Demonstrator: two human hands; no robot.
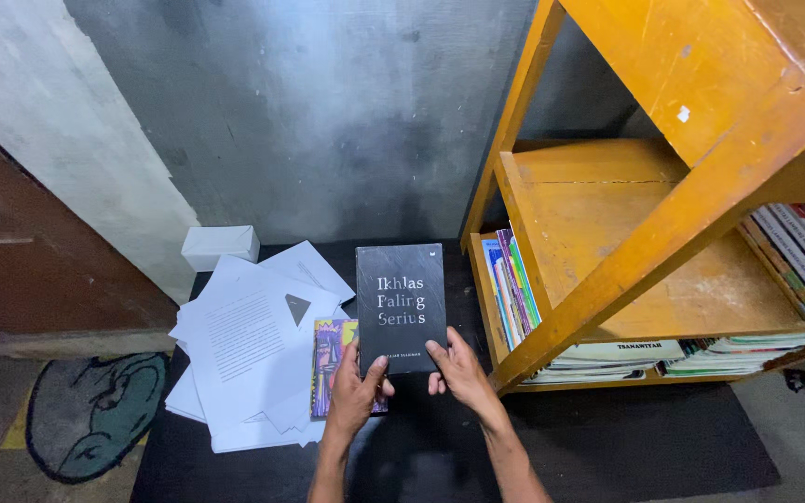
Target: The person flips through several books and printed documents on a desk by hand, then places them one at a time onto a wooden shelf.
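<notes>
The orange wooden shelf (626, 251) fills the right side; its middle board is bare, and the board below carries upright books (511, 284) at the left and flat stacks of magazines (701, 356) at the right. On the floor lies a black mat (607, 438), and on its left part a loose pile of white papers (244, 354) is spread, with a small white box (220, 246) at its far edge. A colourful book (330, 359) lies flat beside the papers. In the middle, the black book (401, 307) is held up with its cover facing the camera. The left hand (358, 389) and the right hand (458, 368) pinch its near corners, thumbs on the cover, probably so that the front stays readable.
</notes>
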